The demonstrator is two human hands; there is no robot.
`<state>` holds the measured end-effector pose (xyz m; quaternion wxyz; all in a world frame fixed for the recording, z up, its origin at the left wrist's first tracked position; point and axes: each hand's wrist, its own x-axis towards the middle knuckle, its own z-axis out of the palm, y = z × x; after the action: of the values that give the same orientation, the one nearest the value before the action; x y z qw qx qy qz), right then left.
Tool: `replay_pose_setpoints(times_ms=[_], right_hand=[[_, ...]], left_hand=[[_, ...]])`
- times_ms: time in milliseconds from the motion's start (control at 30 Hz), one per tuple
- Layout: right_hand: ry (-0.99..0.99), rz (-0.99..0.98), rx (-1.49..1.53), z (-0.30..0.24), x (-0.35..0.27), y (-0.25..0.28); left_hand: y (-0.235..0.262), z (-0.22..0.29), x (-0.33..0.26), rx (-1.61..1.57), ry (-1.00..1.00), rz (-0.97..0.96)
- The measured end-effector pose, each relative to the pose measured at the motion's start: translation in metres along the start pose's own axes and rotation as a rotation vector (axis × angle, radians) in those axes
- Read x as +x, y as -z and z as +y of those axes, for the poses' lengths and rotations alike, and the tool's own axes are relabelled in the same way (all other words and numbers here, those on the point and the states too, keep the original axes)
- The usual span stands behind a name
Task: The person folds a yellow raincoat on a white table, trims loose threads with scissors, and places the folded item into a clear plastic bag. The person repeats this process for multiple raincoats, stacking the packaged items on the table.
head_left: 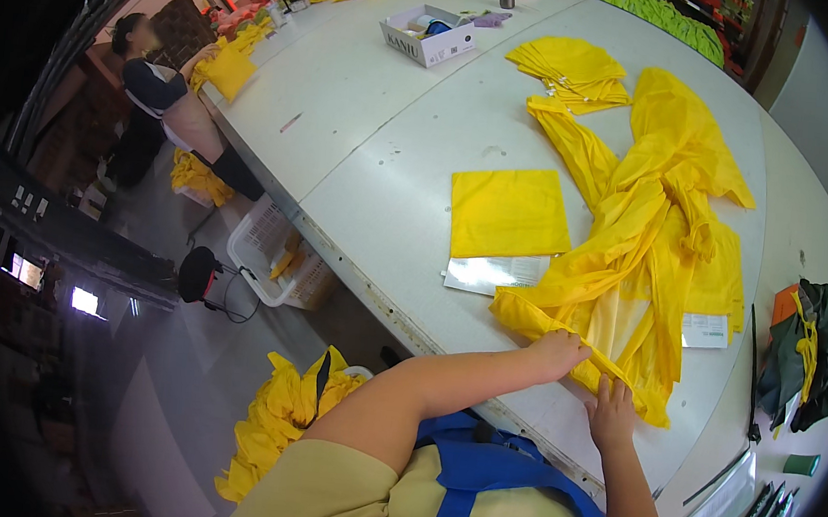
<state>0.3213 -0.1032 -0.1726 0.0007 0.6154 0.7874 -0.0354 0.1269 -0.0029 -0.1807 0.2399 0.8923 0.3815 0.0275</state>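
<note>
A long yellow garment [621, 221] of thin cloth lies crumpled across the table before me, with one sleeve-like part stretching up to the left. My left hand [562, 356] is closed on its near edge. Just to the right, my right hand [613, 410] pinches the same edge, its thumb partly hidden. Beyond my left hand, a flat folded yellow square [510, 213] rests on a printed clear-and-silver sheet [498, 274]. Another folded yellow piece [719, 273] lies partly under the garment's right side, with a printed sheet [706, 331] below it.
Stacked yellow pieces [570, 71] and a white box [427, 36] stand farther back on the table [364, 157]. Dark bundles [803, 352] and a green spool [800, 465] lie at right. Yellow cloth [275, 423] fills a container beside me. A co-worker [169, 93] handles yellow cloth at far left.
</note>
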Motion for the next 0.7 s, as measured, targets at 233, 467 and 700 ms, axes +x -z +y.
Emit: replay_pose_setpoints(times_ms=[233,467,700], right_hand=[[-0.075,0.009,0.104,0.007,0.010,0.004],[-0.071,0.118,0.188,-0.006,-0.002,0.006],[-0.039,0.198,0.288,-0.012,-0.019,-0.032]], left_hand=[[-0.005,0.000,-0.004,0.189,-0.019,0.041],[0.010,-0.019,-0.032,0.127,-0.085,0.051],[-0.001,0.005,-0.033,0.144,-0.120,-0.045]])
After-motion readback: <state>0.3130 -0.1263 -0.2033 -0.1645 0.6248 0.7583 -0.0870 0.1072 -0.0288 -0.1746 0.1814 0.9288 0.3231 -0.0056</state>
